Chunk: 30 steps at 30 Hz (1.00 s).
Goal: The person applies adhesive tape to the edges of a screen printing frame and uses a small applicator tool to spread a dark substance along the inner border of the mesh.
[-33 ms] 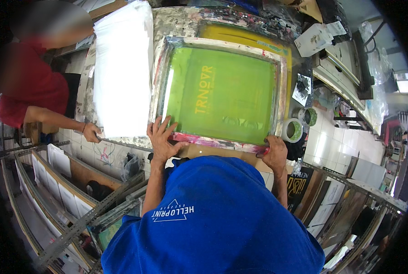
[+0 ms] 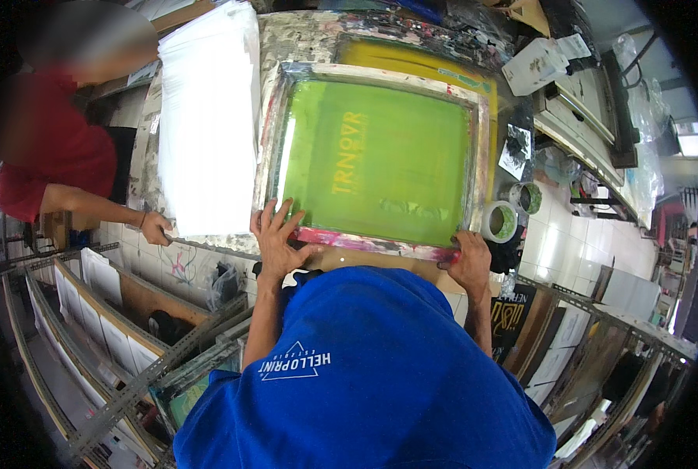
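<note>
A screen-printing frame (image 2: 376, 243) with paint-stained, worn edges lies on the table in front of me. Its stretched mesh (image 2: 415, 160) is translucent green, with yellowish lettering left of the middle. My left hand (image 2: 280, 238) rests on the frame's near left corner, fingers spread over the edge and thumb apart. At the near right corner, my right hand (image 2: 468, 262) is closed around the edge, its lower fingers partly hidden. Something small and red shows beside that thumb. Beneath the frame, a yellow screen (image 2: 411, 59) juts out along the far side.
A tall stack of white sheets (image 2: 208, 125) stands left of the frame. Further left, a person in a red shirt (image 2: 40, 164) has a hand (image 2: 157, 228) at the table's edge. Tape rolls (image 2: 499, 222) sit right of the frame. Racks (image 2: 114, 297) flank me behind.
</note>
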### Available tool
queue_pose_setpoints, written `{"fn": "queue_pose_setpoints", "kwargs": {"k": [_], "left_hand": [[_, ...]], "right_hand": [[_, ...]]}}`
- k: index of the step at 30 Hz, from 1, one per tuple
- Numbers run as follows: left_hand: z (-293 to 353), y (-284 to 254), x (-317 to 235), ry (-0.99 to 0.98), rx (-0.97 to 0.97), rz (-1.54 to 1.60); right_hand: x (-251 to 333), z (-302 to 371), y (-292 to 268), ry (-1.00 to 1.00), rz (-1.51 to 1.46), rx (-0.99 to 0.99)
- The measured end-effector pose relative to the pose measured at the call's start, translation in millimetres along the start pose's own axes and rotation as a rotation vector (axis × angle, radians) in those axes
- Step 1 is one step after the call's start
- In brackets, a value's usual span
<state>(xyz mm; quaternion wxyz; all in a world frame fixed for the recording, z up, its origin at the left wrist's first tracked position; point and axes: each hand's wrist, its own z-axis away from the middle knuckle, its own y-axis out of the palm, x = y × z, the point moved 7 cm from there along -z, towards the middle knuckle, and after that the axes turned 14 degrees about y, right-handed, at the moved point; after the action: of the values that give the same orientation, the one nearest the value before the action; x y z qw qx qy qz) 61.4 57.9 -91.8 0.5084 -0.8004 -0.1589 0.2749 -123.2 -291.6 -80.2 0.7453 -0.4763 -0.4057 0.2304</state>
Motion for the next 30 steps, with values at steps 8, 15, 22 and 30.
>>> {"fn": "queue_pose_setpoints", "kwargs": {"k": [8,15,22,30], "left_hand": [[-14,15,-19,0.045,0.044,0.194],[-14,15,-14,0.025,0.045,0.228],[-11,-5,13,-0.114,-0.214,0.397],[-20,-36,73,-0.355,-0.331,0.060]], "right_hand": [[0,1,-2,-0.016,-0.035,-0.020],[4,-2,-7,-0.024,-0.063,0.021],[0,-1,-2,-0.064,-0.073,-0.007],[-4,0,3,-0.047,-0.032,-0.031]]}}
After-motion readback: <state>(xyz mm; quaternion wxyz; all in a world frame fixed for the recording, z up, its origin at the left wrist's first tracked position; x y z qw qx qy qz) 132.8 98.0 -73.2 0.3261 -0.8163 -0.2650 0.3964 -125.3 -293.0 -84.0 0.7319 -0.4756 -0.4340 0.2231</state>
